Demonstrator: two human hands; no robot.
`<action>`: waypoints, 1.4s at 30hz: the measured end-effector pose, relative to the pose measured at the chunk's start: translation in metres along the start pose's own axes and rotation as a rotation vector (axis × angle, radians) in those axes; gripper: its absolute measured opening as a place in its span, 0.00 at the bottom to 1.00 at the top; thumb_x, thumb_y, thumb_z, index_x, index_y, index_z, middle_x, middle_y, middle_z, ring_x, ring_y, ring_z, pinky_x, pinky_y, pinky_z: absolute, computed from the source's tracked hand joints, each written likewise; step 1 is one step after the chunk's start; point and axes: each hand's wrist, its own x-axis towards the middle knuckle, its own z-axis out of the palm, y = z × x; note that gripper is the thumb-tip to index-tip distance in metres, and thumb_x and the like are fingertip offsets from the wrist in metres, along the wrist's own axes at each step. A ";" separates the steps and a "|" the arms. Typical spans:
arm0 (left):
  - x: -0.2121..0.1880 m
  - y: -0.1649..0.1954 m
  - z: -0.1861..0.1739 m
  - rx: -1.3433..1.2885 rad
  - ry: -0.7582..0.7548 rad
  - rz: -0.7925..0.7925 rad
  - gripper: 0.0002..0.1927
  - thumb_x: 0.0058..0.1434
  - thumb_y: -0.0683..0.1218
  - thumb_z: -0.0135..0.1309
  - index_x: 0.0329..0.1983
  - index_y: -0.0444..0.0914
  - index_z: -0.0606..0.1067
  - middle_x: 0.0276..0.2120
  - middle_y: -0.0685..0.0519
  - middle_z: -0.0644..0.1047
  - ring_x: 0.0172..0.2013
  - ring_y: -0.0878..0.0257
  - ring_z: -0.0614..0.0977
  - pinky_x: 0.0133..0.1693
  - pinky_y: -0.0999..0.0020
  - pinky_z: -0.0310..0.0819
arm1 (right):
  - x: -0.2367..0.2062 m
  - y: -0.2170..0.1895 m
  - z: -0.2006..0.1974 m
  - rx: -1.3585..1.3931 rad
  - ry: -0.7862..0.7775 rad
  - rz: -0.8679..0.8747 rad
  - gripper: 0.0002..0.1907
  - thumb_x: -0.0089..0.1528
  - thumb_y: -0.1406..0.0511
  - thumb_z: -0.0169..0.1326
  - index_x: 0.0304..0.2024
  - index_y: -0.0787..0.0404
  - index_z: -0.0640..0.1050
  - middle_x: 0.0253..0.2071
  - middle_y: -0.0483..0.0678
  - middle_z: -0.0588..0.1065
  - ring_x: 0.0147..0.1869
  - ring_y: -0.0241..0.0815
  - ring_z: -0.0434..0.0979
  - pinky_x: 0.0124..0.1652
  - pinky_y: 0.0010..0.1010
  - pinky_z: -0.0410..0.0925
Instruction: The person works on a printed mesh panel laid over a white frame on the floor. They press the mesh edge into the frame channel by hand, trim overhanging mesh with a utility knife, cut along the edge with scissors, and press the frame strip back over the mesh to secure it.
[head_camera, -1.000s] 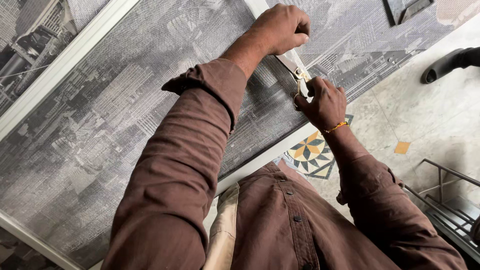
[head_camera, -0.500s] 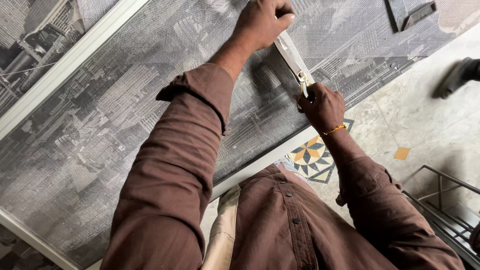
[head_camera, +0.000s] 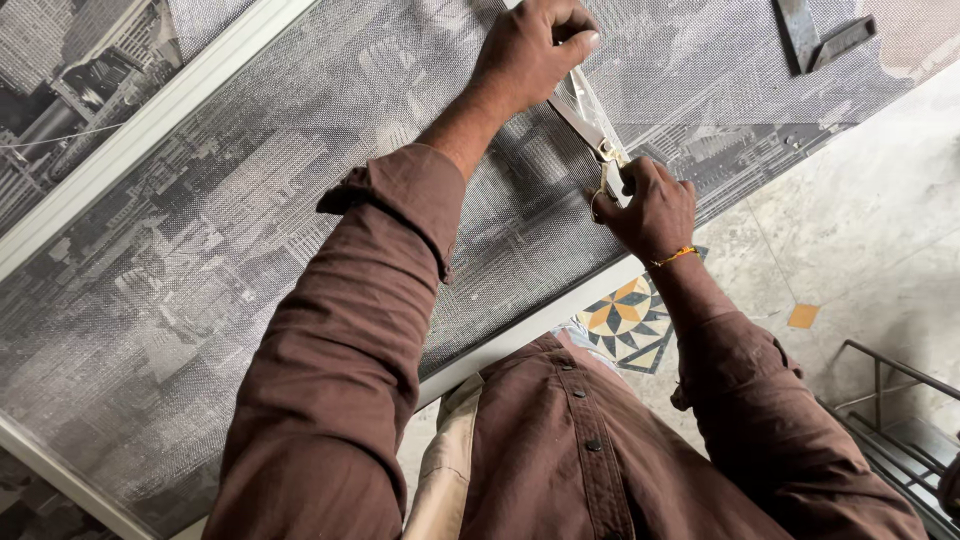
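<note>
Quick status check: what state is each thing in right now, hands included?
Left hand: closed around the upper end of the strip.
Right hand: pinching the lower end of the strip.
Strip: clear, held taut between both hands, lying along the mesh.
Mesh panel: flat in its pale frame, printed with a grey cityscape.
Metal tool: lying loose on the mesh, untouched.

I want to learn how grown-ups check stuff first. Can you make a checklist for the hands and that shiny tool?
1. Left hand grips the top of the metal tool: ok.
2. Right hand closed on its lower end: ok.
3. Tool lies against the mesh panel: ok.
4. Fingers away from any sharp edge: cannot tell.
5. Panel frame straight: ok.
</note>
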 end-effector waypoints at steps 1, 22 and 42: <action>0.000 0.001 0.000 0.016 -0.009 -0.008 0.08 0.67 0.51 0.60 0.39 0.44 0.81 0.34 0.61 0.85 0.35 0.69 0.88 0.37 0.72 0.85 | 0.002 -0.002 0.001 0.005 0.018 -0.011 0.25 0.57 0.48 0.68 0.37 0.60 0.75 0.33 0.48 0.75 0.32 0.46 0.73 0.41 0.40 0.60; 0.002 0.000 -0.001 0.021 0.041 0.071 0.08 0.66 0.51 0.59 0.37 0.43 0.81 0.31 0.61 0.85 0.30 0.71 0.87 0.33 0.74 0.83 | 0.036 -0.024 0.012 0.032 0.032 -0.018 0.24 0.57 0.49 0.69 0.35 0.60 0.76 0.28 0.49 0.76 0.29 0.47 0.75 0.34 0.42 0.66; -0.200 -0.082 -0.085 0.791 0.567 -0.433 0.33 0.64 0.56 0.62 0.69 0.39 0.68 0.69 0.41 0.64 0.69 0.39 0.62 0.66 0.37 0.57 | 0.040 -0.029 0.008 -0.018 0.070 -0.105 0.21 0.55 0.52 0.67 0.37 0.59 0.76 0.30 0.47 0.75 0.28 0.45 0.73 0.40 0.40 0.62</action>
